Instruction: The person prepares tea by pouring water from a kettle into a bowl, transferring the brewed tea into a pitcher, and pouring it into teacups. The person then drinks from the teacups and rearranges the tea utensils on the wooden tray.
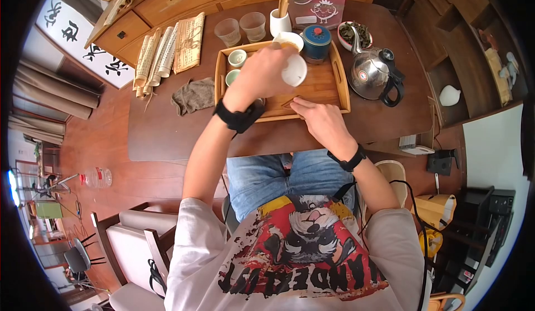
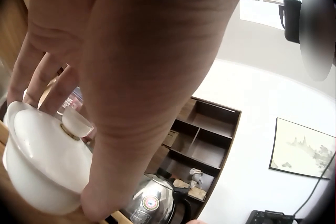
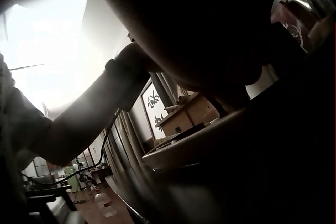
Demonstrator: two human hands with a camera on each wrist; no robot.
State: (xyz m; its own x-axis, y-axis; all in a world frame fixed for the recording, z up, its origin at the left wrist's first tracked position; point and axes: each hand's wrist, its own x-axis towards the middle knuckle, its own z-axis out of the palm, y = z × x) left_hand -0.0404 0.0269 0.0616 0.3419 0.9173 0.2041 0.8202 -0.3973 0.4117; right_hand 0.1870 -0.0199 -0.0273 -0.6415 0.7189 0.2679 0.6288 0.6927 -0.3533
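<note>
My left hand grips a white lidded gaiwan by its rim, tilted over the tray. In the left wrist view its domed lid is on, with thumb and fingers at opposite sides of the rim. Just beyond the hand stands a white cup with amber liquid, partly hidden by it. My right hand rests at the near edge of the wooden tray, fingers extended. The right wrist view is mostly dark. Two small pale green cups sit at the tray's left.
A blue lidded jar stands at the tray's back right. Right of the tray are a steel kettle and a bowl of dark leaves. Two glasses stand behind; a brown cloth and bamboo scrolls lie left.
</note>
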